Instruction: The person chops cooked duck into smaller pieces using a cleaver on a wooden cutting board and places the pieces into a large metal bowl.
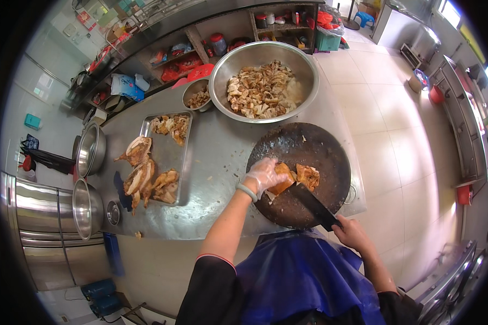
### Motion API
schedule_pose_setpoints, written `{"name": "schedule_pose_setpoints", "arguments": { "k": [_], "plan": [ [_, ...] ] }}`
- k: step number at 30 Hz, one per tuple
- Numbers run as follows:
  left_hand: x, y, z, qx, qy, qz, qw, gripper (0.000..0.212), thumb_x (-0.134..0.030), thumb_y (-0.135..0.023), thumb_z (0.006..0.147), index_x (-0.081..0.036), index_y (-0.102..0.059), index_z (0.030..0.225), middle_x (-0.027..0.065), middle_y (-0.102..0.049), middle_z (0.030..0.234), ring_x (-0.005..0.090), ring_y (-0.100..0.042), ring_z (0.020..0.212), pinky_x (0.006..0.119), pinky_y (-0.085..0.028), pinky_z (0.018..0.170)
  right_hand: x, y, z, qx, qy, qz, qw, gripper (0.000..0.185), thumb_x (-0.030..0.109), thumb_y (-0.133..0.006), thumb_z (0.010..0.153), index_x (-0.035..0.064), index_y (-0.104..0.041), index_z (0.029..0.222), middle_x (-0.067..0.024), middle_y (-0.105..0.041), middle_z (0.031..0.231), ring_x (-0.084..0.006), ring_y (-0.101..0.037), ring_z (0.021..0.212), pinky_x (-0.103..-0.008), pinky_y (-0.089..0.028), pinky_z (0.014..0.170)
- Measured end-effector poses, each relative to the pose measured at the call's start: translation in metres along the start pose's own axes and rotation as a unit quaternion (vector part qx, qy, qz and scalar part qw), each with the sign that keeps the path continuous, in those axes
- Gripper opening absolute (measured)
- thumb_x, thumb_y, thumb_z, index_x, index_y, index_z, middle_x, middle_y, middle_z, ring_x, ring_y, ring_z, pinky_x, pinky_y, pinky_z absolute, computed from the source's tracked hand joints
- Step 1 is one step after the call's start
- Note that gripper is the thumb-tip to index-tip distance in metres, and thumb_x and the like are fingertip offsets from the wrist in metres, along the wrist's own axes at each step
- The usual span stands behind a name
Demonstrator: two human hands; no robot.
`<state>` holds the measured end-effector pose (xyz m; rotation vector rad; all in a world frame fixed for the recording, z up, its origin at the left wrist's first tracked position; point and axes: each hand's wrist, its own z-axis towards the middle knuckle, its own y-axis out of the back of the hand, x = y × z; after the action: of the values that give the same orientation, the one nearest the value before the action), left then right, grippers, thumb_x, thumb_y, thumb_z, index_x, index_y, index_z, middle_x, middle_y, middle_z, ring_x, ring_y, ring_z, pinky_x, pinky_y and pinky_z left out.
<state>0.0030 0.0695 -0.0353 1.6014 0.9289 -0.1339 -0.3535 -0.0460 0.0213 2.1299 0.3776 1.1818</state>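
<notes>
My left hand [265, 175], in a clear plastic glove, holds a piece of browned cooked chicken [282, 178] on a round, dark chopping block [325, 148]. Gripped by its handle in my bare right hand [351, 232] is a cleaver [314, 204]; its blade meets the block beside that piece. Just right of the blade's tip lies another chicken piece [308, 176]. Beyond the block, a large steel bowl [264, 118] holds a heap of chopped chicken [264, 87]. Larger chicken portions [140, 178] rest on and over the left edge of a metal tray [186, 154].
The steel table [211, 162] carries a smaller bowl of chopped pieces [198, 99] near the large bowl. Empty steel bowls [91, 149] and a small dish [114, 213] stand along the left edge. Shelves [223, 28] run behind. Tiled floor [378, 150] lies to the right.
</notes>
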Motion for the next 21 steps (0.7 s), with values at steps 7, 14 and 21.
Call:
{"name": "schedule_pose_setpoints", "arguments": {
  "k": [7,14,21],
  "plan": [
    [-0.014,0.003,-0.021,0.005,0.106,-0.032,0.994,0.095,-0.063,-0.080,0.069,-0.001,-0.055,0.137,0.0191,-0.067,0.126,0.0326,-0.063,0.117,0.039,-0.049,0.101,-0.032,0.003,0.011,-0.029,-0.010,0.010,0.999,0.022,0.014,-0.062,0.091,0.0031,-0.059,0.110,-0.0277,-0.066,0.083,-0.0484,-0.064,0.081,-0.0536,-0.051,0.070],
    [0.011,-0.044,-0.050,-0.245,0.153,-0.186,0.939,0.089,-0.037,-0.089,0.072,0.002,-0.047,0.140,0.0227,-0.058,0.130,0.0362,-0.057,0.120,0.040,-0.046,0.104,-0.038,0.025,0.029,-0.074,-0.031,0.034,0.996,0.026,0.015,-0.064,0.092,0.0021,-0.058,0.114,-0.0273,-0.067,0.085,-0.0492,-0.064,0.083,-0.0534,-0.051,0.070],
    [-0.004,-0.095,-0.077,-0.455,0.106,-0.172,0.867,0.057,-0.011,-0.083,0.076,-0.001,-0.051,0.122,0.0178,-0.051,0.121,0.0324,-0.055,0.109,0.041,-0.047,0.098,0.058,0.033,0.078,-0.048,0.125,-0.012,0.991,0.024,0.017,-0.062,0.095,0.0042,-0.056,0.115,-0.0257,-0.067,0.081,-0.0463,-0.065,0.080,-0.0533,-0.051,0.069]
  ]
}}
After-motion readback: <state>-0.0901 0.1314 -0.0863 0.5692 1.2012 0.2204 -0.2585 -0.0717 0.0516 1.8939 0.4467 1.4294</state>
